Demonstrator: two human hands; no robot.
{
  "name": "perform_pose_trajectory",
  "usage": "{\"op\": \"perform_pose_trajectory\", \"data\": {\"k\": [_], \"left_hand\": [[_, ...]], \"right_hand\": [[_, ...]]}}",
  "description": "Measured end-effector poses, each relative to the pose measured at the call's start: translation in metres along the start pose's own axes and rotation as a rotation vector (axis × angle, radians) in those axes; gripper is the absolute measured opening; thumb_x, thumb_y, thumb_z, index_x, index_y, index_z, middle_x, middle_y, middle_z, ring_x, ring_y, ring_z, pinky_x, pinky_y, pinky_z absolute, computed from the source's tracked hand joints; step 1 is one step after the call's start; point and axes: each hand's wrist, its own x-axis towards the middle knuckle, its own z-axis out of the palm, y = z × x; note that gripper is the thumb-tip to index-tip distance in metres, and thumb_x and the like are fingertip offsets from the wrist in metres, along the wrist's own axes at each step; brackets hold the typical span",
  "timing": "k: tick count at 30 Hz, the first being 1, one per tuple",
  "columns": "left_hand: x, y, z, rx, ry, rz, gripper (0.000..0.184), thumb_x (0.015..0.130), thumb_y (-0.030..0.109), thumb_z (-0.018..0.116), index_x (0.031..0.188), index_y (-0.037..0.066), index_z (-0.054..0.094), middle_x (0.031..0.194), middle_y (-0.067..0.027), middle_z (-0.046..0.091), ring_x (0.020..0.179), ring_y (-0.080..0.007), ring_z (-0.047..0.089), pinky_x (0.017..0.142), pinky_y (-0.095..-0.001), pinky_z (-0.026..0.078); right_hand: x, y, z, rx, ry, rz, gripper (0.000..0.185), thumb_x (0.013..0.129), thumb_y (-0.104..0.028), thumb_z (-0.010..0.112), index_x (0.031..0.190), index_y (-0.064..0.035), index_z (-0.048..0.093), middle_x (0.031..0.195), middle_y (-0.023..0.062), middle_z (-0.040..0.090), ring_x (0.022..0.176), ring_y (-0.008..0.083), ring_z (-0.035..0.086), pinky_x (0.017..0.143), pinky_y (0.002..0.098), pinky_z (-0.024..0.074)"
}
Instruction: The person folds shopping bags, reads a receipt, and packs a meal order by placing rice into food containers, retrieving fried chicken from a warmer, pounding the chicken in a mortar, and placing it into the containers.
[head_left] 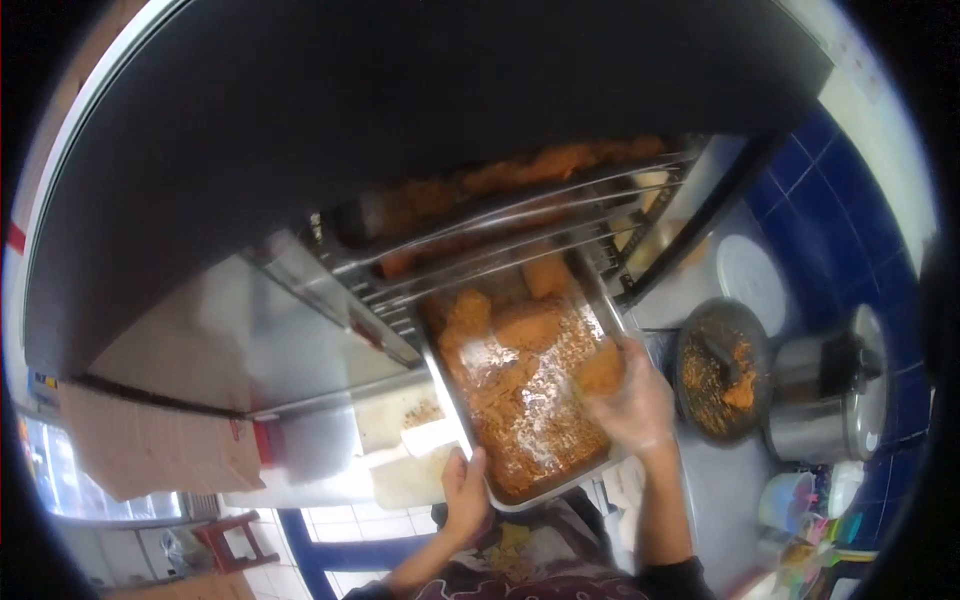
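My left hand (pixel 466 492) is closed on the near left edge of a metal tray (pixel 452 412), thumb over the rim. The tray tilts toward me, partly inside a heated display cabinet. Golden-brown crumbs and several fried, breaded pieces, perhaps chicken, lie in it. My right hand (pixel 640 403), somewhat blurred, reaches over the tray's right side, with a fried piece (pixel 600 370) between thumb and fingers. Another fried piece (pixel 528 327) lies in the tray's middle. The tray's far end is partly hidden behind wire racks.
Wire racks (pixel 500 215) with more fried food are above the tray. The cabinet's dark top (pixel 450 90) overhangs them. At right stand a dark stone mortar (pixel 690 390) with orange paste and a metal pot (pixel 810 430). A red stool (pixel 235 540) is at lower left.
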Motion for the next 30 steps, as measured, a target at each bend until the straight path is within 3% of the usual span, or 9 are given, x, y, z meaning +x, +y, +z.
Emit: {"op": "perform_pose_trajectory", "data": {"k": [7, 12, 16, 19, 21, 23, 26, 27, 30], "left_hand": [[0.02, 0.006, 0.037, 0.24, 0.165, 0.086, 0.04, 0.101, 0.024, 0.056, 0.13, -0.003, 0.049, 0.12, -0.011, 0.059, 0.106, -0.0184, 0.055, 0.096, -0.0336, 0.043], [0.033, -0.004, 0.077, 0.069, 0.337, 0.224, 0.035, 0.103, 0.026, 0.054, 0.124, -0.002, 0.051, 0.127, -0.0128, 0.057, 0.115, -0.0219, 0.055, 0.102, -0.0368, 0.042], [0.008, 0.004, 0.098, 0.027, 0.326, 0.32, 0.029, 0.103, 0.028, 0.054, 0.115, 0.001, 0.053, 0.122, -0.0104, 0.059, 0.113, -0.0197, 0.056, 0.1, -0.035, 0.045], [0.068, -0.006, 0.128, 0.084, 0.301, 0.267, 0.029, 0.103, 0.029, 0.054, 0.115, 0.003, 0.054, 0.121, -0.0097, 0.059, 0.112, -0.0195, 0.057, 0.096, -0.0343, 0.047], [0.075, -0.013, 0.146, -0.01, 0.152, 0.26, 0.059, 0.101, 0.038, 0.057, 0.134, -0.008, 0.041, 0.141, -0.0245, 0.046, 0.13, -0.0329, 0.046, 0.107, -0.0433, 0.041], [0.092, -0.018, 0.151, -0.053, 0.004, 0.271, 0.059, 0.101, 0.038, 0.057, 0.137, -0.007, 0.04, 0.134, -0.0237, 0.049, 0.123, -0.0319, 0.051, 0.104, -0.0433, 0.045], [0.097, -0.024, 0.187, -0.074, 0.083, 0.219, 0.035, 0.105, 0.038, 0.05, 0.111, 0.003, 0.055, 0.107, -0.0108, 0.064, 0.091, -0.0199, 0.064, 0.08, -0.0319, 0.054], [0.096, -0.032, 0.189, -0.065, 0.069, 0.212, 0.035, 0.105, 0.038, 0.05, 0.111, 0.003, 0.055, 0.107, -0.0108, 0.064, 0.091, -0.0199, 0.064, 0.08, -0.0319, 0.054], [0.072, -0.07, 0.208, 0.262, -0.4, 0.078, 0.027, 0.104, 0.032, 0.053, 0.11, 0.006, 0.055, 0.098, -0.0092, 0.065, 0.081, -0.0171, 0.063, 0.072, -0.03, 0.053]], "right_hand": [[-0.058, 0.093, -0.081, 0.065, 0.294, 0.428, 0.082, 0.067, -0.025, 0.084, 0.133, 0.0009, 0.043, 0.105, 0.0229, 0.069, 0.099, 0.0379, 0.068, 0.087, 0.0413, 0.0535], [-0.103, 0.202, -0.089, -0.101, 0.141, 0.711, 0.077, 0.069, -0.031, 0.084, 0.13, -0.0019, 0.047, 0.106, 0.0241, 0.068, 0.098, 0.0399, 0.067, 0.087, 0.0441, 0.0524], [-0.144, 0.23, -0.113, -0.115, 0.187, 0.634, 0.067, 0.075, -0.027, 0.081, 0.129, -0.0036, 0.051, 0.11, 0.0237, 0.067, 0.101, 0.0355, 0.067, 0.089, 0.042, 0.0523], [-0.152, 0.26, -0.096, 0.107, 0.47, 0.575, 0.051, 0.083, -0.016, 0.075, 0.127, -0.0032, 0.054, 0.113, 0.0218, 0.067, 0.104, 0.0294, 0.066, 0.09, 0.0391, 0.0521], [-0.184, 0.288, -0.089, 0.191, 0.704, 0.765, 0.039, 0.087, -0.007, 0.068, 0.123, -0.0002, 0.057, 0.111, 0.0187, 0.068, 0.102, 0.0249, 0.067, 0.09, 0.0367, 0.0522], [-0.201, 0.291, -0.1, 0.186, 0.753, 0.781, 0.028, 0.089, -0.008, 0.066, 0.115, 0.0014, 0.062, 0.106, 0.0186, 0.07, 0.096, 0.0272, 0.069, 0.086, 0.0366, 0.0532], [-0.216, 0.293, -0.099, 0.191, 0.654, 0.982, 0.021, 0.088, -0.009, 0.065, 0.107, 0.0002, 0.067, 0.1, 0.0185, 0.072, 0.091, 0.0312, 0.07, 0.083, 0.0379, 0.0542], [-0.217, 0.296, -0.09, 0.143, 0.682, 0.83, 0.019, 0.087, -0.009, 0.066, 0.104, -0.0009, 0.068, 0.098, 0.0182, 0.072, 0.09, 0.0331, 0.07, 0.081, 0.0389, 0.0545], [-0.21, 0.299, -0.084, 0.119, 0.689, 0.671, 0.017, 0.084, -0.009, 0.066, 0.1, -0.0027, 0.07, 0.097, 0.0177, 0.072, 0.089, 0.0358, 0.069, 0.08, 0.0412, 0.0546]]}}
